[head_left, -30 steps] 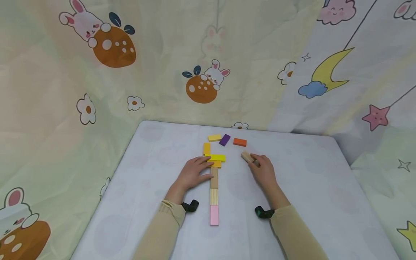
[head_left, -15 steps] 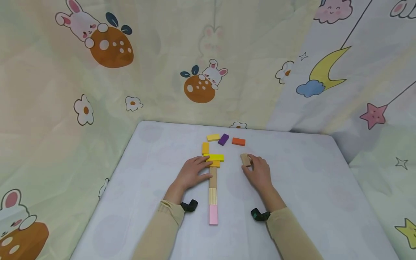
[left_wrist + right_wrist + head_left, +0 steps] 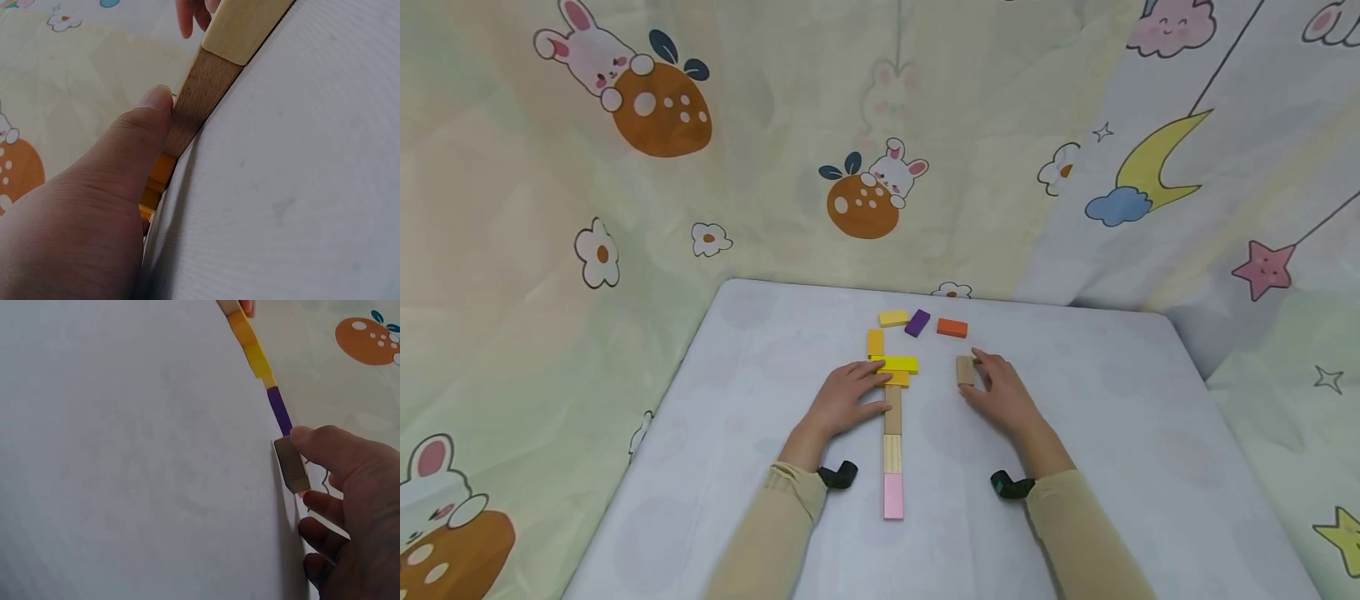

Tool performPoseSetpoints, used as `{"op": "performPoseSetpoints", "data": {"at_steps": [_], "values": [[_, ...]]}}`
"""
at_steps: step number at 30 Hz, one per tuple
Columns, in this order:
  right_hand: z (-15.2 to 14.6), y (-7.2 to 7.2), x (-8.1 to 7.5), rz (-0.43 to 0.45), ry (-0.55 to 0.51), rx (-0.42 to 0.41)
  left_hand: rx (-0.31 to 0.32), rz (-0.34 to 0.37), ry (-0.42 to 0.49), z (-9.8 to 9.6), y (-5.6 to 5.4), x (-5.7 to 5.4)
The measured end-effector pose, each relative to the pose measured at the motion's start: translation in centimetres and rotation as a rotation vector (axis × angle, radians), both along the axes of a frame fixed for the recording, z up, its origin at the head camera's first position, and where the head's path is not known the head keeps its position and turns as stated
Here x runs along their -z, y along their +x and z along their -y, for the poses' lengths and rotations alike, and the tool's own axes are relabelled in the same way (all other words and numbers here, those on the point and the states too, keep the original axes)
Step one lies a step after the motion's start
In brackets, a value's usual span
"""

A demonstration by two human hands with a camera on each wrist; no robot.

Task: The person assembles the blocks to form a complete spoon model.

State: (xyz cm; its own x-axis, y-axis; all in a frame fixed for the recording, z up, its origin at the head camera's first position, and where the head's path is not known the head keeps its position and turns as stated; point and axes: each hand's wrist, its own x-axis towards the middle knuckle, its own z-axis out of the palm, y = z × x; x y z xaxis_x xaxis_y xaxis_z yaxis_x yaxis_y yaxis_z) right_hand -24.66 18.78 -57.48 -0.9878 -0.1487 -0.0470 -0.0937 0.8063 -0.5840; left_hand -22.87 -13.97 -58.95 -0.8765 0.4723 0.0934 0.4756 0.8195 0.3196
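Observation:
My left hand (image 3: 847,398) lies beside a row of blocks in the head view. Its fingers rest at the bright yellow block (image 3: 901,364) and a yellow-orange block (image 3: 897,379). The left thumb (image 3: 147,119) touches the side of a brown wooden block (image 3: 892,410). Nearer me the row carries on with a pale wooden block (image 3: 892,454) and a pink block (image 3: 892,497). To the right, my right hand (image 3: 1006,398) pinches a separate wooden block (image 3: 965,371) lengthwise, thumb at its near end and index finger at its far end. The block is on the table.
An orange-yellow block (image 3: 876,342) adjoins the row's far end. Behind lie a yellow block (image 3: 893,318), a purple block (image 3: 917,323) and an orange block (image 3: 952,328). The white table (image 3: 1120,433) meets a patterned cloth (image 3: 760,167) at its back edge.
The wooden block at my right hand has turned from a slant to nearly in line with the row. My right fingers have shifted to its two ends. The left hand has stayed put.

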Motion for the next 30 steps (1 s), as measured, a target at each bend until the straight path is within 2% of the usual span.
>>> {"op": "performPoseSetpoints", "data": {"at_steps": [5, 11, 21, 30], "values": [[-1.1, -0.5, -0.5, 0.072, 0.014, -0.095, -0.002, 0.004, -0.005, 0.0, 0.0, 0.1], [-1.8, -1.2, -0.5, 0.054, 0.038, -0.179, -0.017, 0.024, -0.017, -0.1, 0.0, 0.1], [-1.8, -1.3, -0.7, 0.020, -0.012, -0.209, -0.002, 0.006, -0.007, -0.1, -0.1, -0.1], [0.3, -2.3, -1.5, 0.043, -0.111, -0.190, -0.005, 0.006, -0.002, -0.1, 0.1, -0.2]]}}
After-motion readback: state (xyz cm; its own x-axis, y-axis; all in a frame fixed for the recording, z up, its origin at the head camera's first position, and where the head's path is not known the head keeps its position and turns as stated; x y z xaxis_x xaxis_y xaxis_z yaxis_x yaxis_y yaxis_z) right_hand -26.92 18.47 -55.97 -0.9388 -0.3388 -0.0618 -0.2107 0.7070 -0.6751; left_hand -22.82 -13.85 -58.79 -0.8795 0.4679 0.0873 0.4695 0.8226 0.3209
